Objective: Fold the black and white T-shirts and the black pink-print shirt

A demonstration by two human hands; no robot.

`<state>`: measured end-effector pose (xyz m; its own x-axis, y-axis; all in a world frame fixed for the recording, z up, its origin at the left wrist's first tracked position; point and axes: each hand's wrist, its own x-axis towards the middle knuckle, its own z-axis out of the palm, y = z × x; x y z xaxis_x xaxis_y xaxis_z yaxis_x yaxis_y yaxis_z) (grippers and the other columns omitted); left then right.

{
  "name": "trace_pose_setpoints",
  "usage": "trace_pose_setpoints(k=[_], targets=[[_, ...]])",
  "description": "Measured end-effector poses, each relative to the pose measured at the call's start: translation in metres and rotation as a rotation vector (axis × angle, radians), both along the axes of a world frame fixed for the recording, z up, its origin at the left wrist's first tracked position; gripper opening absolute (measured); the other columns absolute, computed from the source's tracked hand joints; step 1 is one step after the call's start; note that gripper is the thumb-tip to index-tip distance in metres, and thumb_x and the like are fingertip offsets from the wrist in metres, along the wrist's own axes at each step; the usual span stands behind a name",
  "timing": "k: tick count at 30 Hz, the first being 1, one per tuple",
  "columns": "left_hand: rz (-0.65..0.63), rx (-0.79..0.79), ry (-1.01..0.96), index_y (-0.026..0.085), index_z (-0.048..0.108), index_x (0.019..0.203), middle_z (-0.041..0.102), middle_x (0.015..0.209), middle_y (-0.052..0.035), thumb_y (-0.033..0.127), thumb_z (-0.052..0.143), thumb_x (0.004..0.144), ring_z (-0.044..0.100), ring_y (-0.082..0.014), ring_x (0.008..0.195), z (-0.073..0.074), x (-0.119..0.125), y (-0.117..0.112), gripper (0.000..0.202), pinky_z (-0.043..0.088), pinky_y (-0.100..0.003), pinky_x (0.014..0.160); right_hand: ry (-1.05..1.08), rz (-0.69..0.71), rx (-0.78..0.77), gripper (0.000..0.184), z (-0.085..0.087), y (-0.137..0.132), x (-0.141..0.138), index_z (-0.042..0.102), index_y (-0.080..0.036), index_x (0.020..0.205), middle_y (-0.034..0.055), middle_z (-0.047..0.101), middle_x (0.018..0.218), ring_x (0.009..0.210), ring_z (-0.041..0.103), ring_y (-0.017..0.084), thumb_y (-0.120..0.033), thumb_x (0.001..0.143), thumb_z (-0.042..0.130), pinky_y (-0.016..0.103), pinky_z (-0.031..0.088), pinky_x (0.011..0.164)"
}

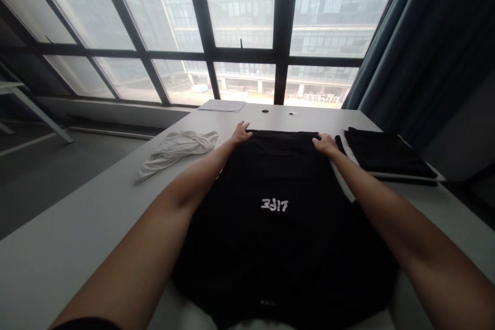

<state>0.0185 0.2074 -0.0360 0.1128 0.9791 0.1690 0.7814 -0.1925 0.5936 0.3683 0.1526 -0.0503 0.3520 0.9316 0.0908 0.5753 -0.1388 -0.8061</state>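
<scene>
A black T-shirt (278,175) lies spread out over the white table, its far edge straight and its near part reaching towards me. White lettering reading "LIFE" appears upside down on it. At the far left corner of the shirt, my left hand (241,134) grips the edge, with some fingers sticking out. My right hand (325,144) pinches the far right corner. Both arms stretch forward along the sides of the shirt. A crumpled white cloth (181,149) lies left of my left hand. To the right of my right hand is a stack of folded black clothing (389,152).
The white table (96,221) runs up towards large windows (240,5). Papers (222,106) lie at its far left corner, near two round cable holes, one (265,111) dark. A dark blue curtain (410,41) hangs at the right. Another table (34,103) stands at the far left.
</scene>
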Motion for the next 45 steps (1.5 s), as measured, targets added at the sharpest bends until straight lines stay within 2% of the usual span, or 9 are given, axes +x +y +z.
trace_pose_setpoints(k=[3, 5, 9, 16, 23, 29, 36, 40, 45], targets=[[-0.159, 0.037, 0.144, 0.015, 0.043, 0.15, 0.024, 0.164, -0.0132, 0.029, 0.049, 0.098, 0.015, -0.029, 0.153, -0.016, 0.042, -0.036, 0.054, 0.014, -0.05, 0.123, -0.288, 0.113, 0.025, 0.046, -0.014, -0.029, -0.041, 0.057, -0.016, 0.136, 0.0141, 0.032, 0.16, 0.146, 0.026, 0.034, -0.032, 0.093, 0.051, 0.054, 0.026, 0.117], [-0.267, 0.023, 0.233, 0.02, 0.041, 0.152, 0.025, 0.164, -0.0108, 0.038, 0.045, 0.1, 0.013, -0.0323, 0.153, -0.03, 0.068, -0.066, 0.055, 0.01, -0.06, 0.12, -0.518, 0.245, 0.012, 0.051, -0.023, -0.056, -0.073, 0.049, -0.014, 0.145, 0.015, 0.03, 0.161, 0.147, 0.026, 0.032, -0.032, 0.097, 0.043, 0.052, 0.027, 0.117], [-0.397, 0.001, 0.366, 0.023, 0.032, 0.156, 0.024, 0.164, -0.0083, 0.043, 0.035, 0.102, 0.014, -0.032, 0.153, -0.054, 0.094, -0.121, 0.058, 0.012, -0.064, 0.118, -0.657, 0.43, 0.036, 0.057, -0.036, -0.104, -0.11, 0.036, -0.012, 0.153, 0.0132, 0.023, 0.164, 0.151, 0.018, 0.028, -0.028, 0.098, 0.034, 0.053, 0.02, 0.119], [-0.359, 0.015, 0.486, 0.027, 0.027, 0.158, 0.016, 0.166, -0.0044, 0.055, 0.025, 0.102, 0.01, -0.0303, 0.154, -0.053, 0.073, -0.152, 0.063, 0.01, -0.058, 0.121, -0.677, 0.419, -0.113, 0.064, -0.041, -0.134, -0.069, 0.033, -0.014, 0.156, 0.0127, 0.022, 0.165, 0.153, 0.014, 0.027, -0.048, 0.102, 0.031, 0.051, 0.01, 0.121], [-0.298, -0.07, 0.514, 0.028, 0.027, 0.158, 0.013, 0.166, -0.0083, 0.068, 0.025, 0.097, 0.008, -0.0357, 0.153, -0.043, 0.076, -0.141, 0.073, 0.008, -0.065, 0.118, -0.669, 0.316, -0.117, 0.063, -0.04, -0.146, -0.039, 0.035, -0.011, 0.154, 0.0161, 0.024, 0.163, 0.152, 0.016, 0.028, -0.046, 0.102, 0.032, 0.049, 0.012, 0.121], [-0.356, -0.072, 0.509, 0.025, 0.028, 0.158, 0.014, 0.166, -0.0105, 0.062, 0.028, 0.098, 0.008, -0.0356, 0.153, -0.034, 0.122, -0.127, 0.07, 0.008, -0.066, 0.117, -0.654, 0.333, -0.062, 0.057, -0.041, -0.148, -0.04, 0.042, -0.012, 0.151, 0.0169, 0.03, 0.161, 0.151, 0.021, 0.029, -0.041, 0.102, 0.033, 0.051, 0.015, 0.12], [-0.49, -0.014, 0.501, 0.033, 0.03, 0.157, 0.016, 0.166, -0.0003, 0.062, 0.025, 0.099, 0.01, -0.0269, 0.154, -0.043, 0.161, -0.125, 0.064, 0.007, -0.056, 0.121, -0.655, 0.323, -0.027, 0.052, -0.043, -0.148, -0.038, 0.045, -0.014, 0.149, 0.0141, 0.035, 0.159, 0.149, 0.026, 0.026, -0.032, 0.101, 0.034, 0.047, 0.017, 0.12], [-0.356, -0.041, 0.495, 0.035, 0.029, 0.157, 0.016, 0.167, -0.0013, 0.062, 0.025, 0.099, 0.01, -0.0307, 0.153, -0.039, 0.139, -0.096, 0.064, 0.006, -0.06, 0.12, -0.65, 0.314, -0.03, 0.055, -0.045, -0.146, -0.037, 0.039, -0.014, 0.152, 0.013, 0.034, 0.16, 0.149, 0.025, 0.025, -0.034, 0.101, 0.034, 0.046, 0.017, 0.12], [-0.105, -0.11, 0.502, 0.029, 0.026, 0.158, 0.014, 0.167, -0.0097, 0.059, 0.019, 0.099, 0.009, -0.0373, 0.152, -0.025, 0.077, -0.059, 0.067, 0.009, -0.066, 0.116, -0.641, 0.328, -0.032, 0.055, -0.044, -0.146, -0.035, 0.045, -0.013, 0.149, 0.0135, 0.034, 0.16, 0.149, 0.025, 0.026, -0.038, 0.101, 0.035, 0.046, 0.016, 0.121]])
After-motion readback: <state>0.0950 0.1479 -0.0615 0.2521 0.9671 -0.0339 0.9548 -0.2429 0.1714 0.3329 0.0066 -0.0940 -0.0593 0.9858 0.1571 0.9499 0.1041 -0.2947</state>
